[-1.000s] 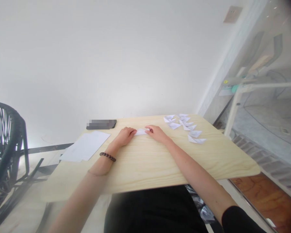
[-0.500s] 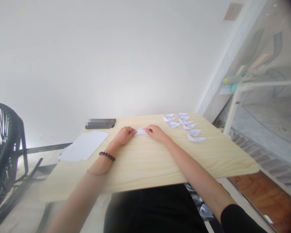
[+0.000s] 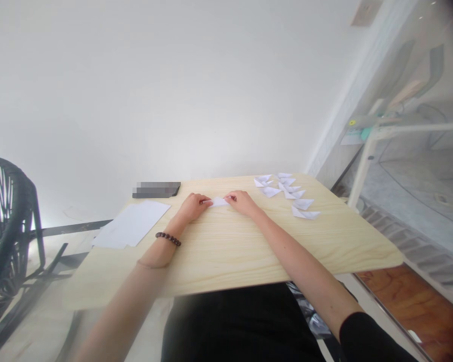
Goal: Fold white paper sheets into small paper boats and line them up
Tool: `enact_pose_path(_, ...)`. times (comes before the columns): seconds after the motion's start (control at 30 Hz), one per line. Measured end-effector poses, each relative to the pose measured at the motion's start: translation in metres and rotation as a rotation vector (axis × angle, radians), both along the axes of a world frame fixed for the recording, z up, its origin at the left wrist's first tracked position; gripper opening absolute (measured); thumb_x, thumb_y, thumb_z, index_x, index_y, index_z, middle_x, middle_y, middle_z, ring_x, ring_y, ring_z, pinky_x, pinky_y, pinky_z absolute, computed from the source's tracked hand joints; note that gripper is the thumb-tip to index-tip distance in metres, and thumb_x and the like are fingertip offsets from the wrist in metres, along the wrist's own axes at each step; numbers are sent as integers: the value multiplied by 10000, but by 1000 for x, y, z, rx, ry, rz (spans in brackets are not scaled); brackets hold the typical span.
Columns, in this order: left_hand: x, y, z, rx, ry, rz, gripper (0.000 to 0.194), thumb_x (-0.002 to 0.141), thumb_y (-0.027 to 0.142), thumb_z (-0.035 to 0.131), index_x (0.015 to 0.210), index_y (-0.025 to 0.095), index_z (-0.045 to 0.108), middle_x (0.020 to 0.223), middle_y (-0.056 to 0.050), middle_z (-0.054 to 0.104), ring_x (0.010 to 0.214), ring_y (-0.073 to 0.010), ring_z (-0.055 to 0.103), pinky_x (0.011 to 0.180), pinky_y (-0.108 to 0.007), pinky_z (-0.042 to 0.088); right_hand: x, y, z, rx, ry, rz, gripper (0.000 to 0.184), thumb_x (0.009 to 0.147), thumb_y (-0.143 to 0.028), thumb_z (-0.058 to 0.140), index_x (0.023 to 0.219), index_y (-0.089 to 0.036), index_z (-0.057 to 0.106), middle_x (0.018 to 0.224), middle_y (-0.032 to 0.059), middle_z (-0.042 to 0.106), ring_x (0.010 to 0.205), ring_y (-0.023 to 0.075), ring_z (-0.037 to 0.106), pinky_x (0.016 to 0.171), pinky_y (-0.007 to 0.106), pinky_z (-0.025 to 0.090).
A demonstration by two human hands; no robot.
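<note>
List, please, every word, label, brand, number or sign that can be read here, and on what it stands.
No text can be read.
Dark object: pixelated, so any marking is hidden.
Yellow spot at right: too small and blurred to read.
White sheets, folded paper at centre, boat-shaped papers: no writing can be made out.

Both forearms (image 3: 295, 255) angled inward, left hand (image 3: 193, 206) and right hand (image 3: 243, 203) near each other, fingers (image 3: 232, 195) bent in pinches.
</note>
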State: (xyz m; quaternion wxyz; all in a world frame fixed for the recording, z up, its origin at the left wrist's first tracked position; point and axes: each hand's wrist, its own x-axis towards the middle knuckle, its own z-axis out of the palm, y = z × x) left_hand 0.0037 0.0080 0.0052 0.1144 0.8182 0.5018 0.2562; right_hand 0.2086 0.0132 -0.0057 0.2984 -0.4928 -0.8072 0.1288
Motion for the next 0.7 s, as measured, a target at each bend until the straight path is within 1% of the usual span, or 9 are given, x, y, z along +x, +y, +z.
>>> enact_pose_path(0.13, 1, -1, 1, -67, -54, 70, 340, 698, 442, 485, 812, 184, 674, 679, -29, 646, 597, -162, 542, 562, -251, 378, -1, 2, -2, 24, -14, -3, 217, 787, -277, 445, 842, -215, 646, 827, 30, 640, 741, 136, 546, 679, 226, 381)
enact_pose_path(0.27, -1, 0, 0, -69, -69, 119, 337, 677, 454, 507, 797, 188, 676, 662, -31, 642, 601, -164, 546, 555, -252, 371, -2, 4, -6, 53, -29, -84, 212, 785, -267, 451, 832, -200, 646, 808, 51, 590, 733, 133, 516, 711, 235, 370)
enact_pose_path(0.57, -3, -3, 0, -82, -88, 115, 353, 684, 462, 490, 806, 184, 670, 685, -35, 643, 627, -169, 552, 573, -257, 374, -1, -1, -6, 38, -4, -105, 224, 812, -258, 408, 796, -188, 621, 806, 48, 505, 738, 123, 494, 737, 238, 361)
enact_pose_path(0.63, -2, -3, 1, -92, -88, 118, 363, 683, 468, 487, 809, 182, 670, 684, -35, 642, 623, -166, 549, 568, -254, 371, -2, -2, -5, 48, 7, -100, 241, 824, -267, 384, 818, -186, 611, 827, 48, 500, 748, 119, 497, 744, 236, 361)
enact_pose_path(0.7, -2, -3, 1, -101, -82, 123, 368, 680, 470, 484, 811, 181, 670, 684, -34, 640, 620, -162, 544, 562, -250, 366, -3, -4, -5, 64, 22, -96, 244, 826, -296, 381, 880, -186, 593, 864, 48, 502, 772, 117, 501, 752, 234, 362)
